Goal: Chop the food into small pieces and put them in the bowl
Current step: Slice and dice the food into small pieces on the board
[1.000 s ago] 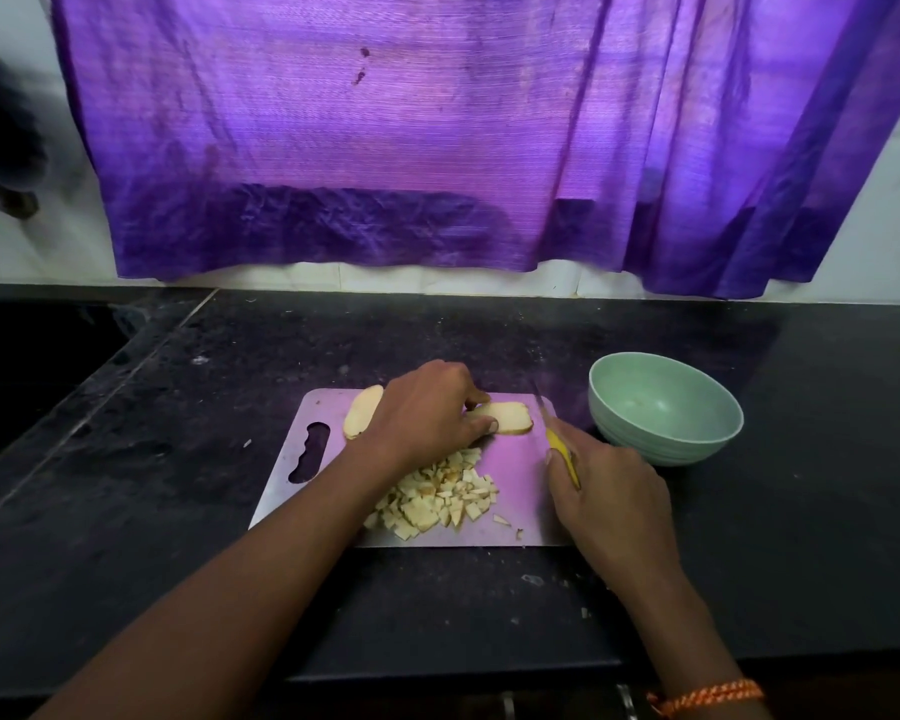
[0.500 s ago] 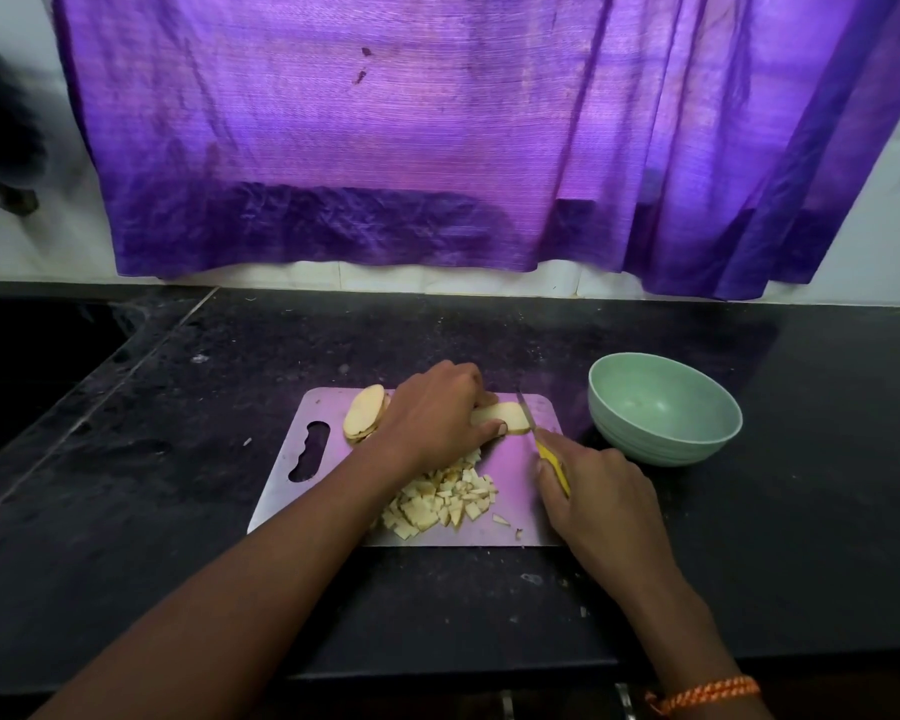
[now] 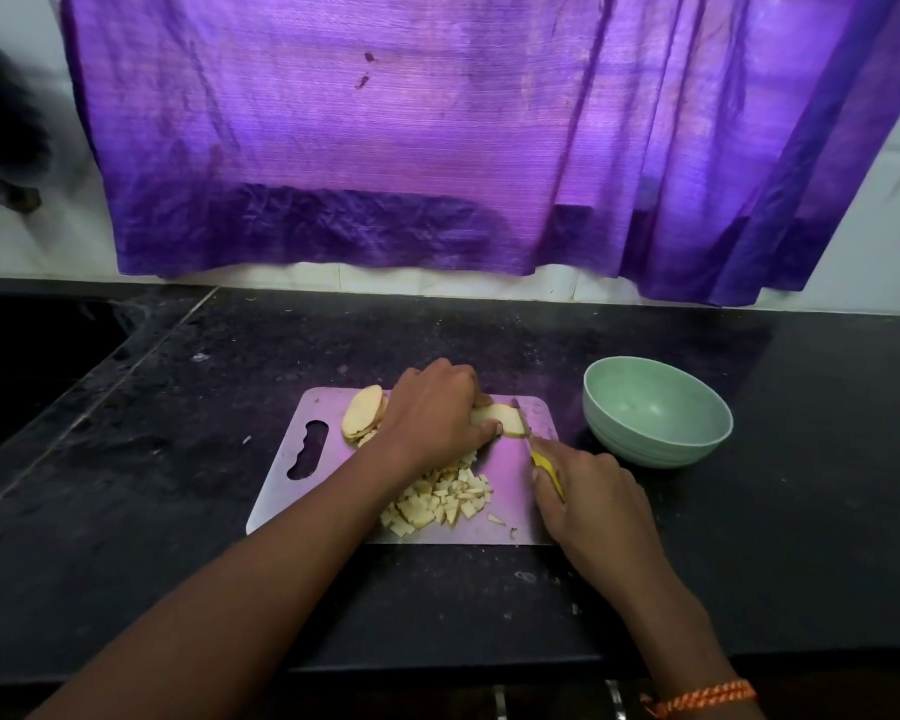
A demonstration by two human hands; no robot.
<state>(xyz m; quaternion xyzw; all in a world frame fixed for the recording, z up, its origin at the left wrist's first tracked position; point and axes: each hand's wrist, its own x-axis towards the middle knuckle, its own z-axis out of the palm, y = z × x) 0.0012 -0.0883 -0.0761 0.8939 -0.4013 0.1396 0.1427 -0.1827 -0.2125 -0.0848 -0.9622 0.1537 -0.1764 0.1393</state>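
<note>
Right now I judge I'm mid-chop: my left hand (image 3: 435, 410) curls down over a pale food slice (image 3: 505, 419) at the far side of the cutting board (image 3: 510, 459), pinning it, while my right hand (image 3: 588, 491) grips the yellow-handled knife (image 3: 533, 449), blade at the slice's right end. Diced pieces (image 3: 437, 498) lie heaped mid-board, more slices (image 3: 363, 417) wait stacked at the left, and the green bowl (image 3: 655, 413) on the counter (image 3: 178, 485) holds nothing. Next, I'd say, comes a clean downward cut clear of my fingertips.

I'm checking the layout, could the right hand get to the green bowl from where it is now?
Probably yes. The right hand, holding the knife, sits just left of the green bowl, with only bare counter between them.
</note>
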